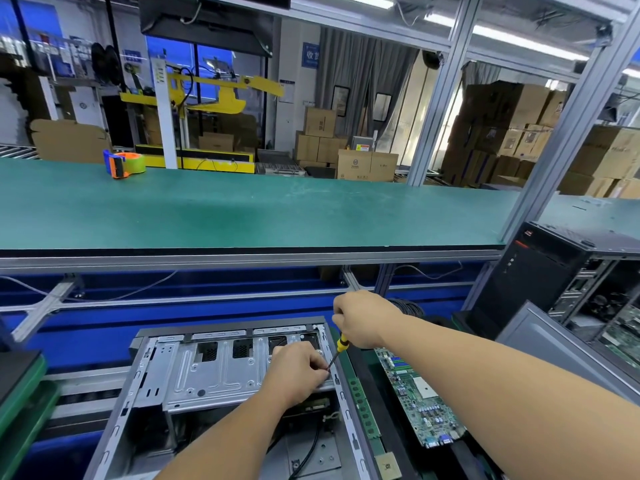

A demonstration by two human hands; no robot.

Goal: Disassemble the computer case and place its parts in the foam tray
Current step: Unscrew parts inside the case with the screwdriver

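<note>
Two bare forearms reach in. Left hand (300, 370) pinches the shaft of one screwdriver (337, 351) at the right edge of the open computer case (194, 379); right hand (360, 320) grips its yellow handle. One motherboard (414, 393) lies right of the case. One tape dispenser (123, 163) sits on the green table (277, 209), far-left.

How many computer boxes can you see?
2. One open computer case lies on its side under both hands, its metal insides showing. A black tower stands upright at the right, its side off. More could be hidden past the picture's edges.
</note>
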